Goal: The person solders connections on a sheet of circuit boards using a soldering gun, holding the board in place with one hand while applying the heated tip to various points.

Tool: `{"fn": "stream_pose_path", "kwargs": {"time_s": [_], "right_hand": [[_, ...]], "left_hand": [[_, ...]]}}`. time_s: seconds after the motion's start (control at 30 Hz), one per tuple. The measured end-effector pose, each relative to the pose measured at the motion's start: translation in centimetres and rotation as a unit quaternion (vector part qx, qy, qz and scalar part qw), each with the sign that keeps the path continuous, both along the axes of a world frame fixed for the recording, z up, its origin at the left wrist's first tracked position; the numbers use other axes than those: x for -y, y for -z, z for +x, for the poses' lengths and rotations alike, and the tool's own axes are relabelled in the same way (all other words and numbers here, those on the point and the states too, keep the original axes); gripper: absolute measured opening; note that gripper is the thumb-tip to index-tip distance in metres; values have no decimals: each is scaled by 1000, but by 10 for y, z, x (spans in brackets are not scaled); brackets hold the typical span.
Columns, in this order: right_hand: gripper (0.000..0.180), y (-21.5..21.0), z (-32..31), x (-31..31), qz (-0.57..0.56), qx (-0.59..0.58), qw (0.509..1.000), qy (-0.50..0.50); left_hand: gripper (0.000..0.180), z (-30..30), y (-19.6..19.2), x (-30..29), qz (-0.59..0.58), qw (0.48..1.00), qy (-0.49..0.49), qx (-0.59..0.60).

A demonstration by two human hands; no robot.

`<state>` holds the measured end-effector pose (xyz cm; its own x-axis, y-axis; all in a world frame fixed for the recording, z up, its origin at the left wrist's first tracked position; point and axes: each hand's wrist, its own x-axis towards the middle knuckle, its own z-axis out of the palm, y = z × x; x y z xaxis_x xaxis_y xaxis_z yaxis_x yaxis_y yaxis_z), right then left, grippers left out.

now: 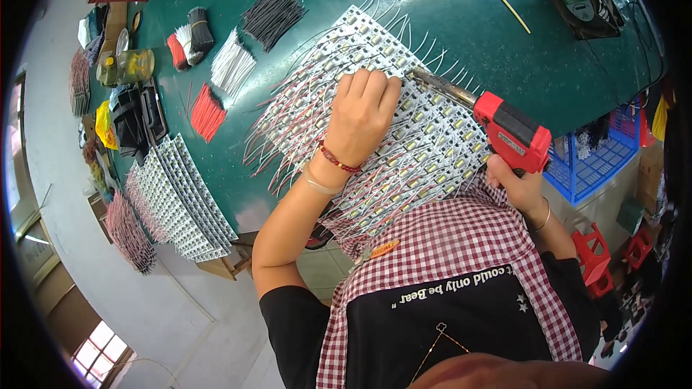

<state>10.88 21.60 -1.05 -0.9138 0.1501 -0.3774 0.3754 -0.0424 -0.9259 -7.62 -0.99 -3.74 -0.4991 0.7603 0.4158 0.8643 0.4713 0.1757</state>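
Note:
A large white circuit board panel (447, 126) lies tilted at the table's near edge, covered in rows of small components, with thin red and white wires fanning out from its left side. Over its upper middle, my left hand (365, 104) is closed with the fingers curled down; what the fingertips pinch is hidden beneath them. In my right hand (517, 186) is a red and black soldering gun (513, 133), gripped by its handle. Its metal tip reaches left to the board, just right of my left fingers. Loose white wires stick out past the board's far edge.
Bundles of black wires (274, 16), white wires (233, 65) and red wires (208, 113) lie left on the green table (447, 0). More wired panels (184, 198) are stacked at left. A black fan (580, 0) stands far right, above a blue basket (595, 158).

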Motion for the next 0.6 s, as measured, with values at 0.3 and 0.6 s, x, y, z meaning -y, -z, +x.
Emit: {"fn": "stream_pose_path", "kwargs": {"time_s": [0.3,0.6], "right_hand": [[18,6,3,-3,14,-2,1000,-22],[21,5,3,-5,-53,-22,997,46]], "left_hand": [[24,-1,0,0,1,1000,16,23],[21,-1,0,1,-8,1000,11,6]]}}
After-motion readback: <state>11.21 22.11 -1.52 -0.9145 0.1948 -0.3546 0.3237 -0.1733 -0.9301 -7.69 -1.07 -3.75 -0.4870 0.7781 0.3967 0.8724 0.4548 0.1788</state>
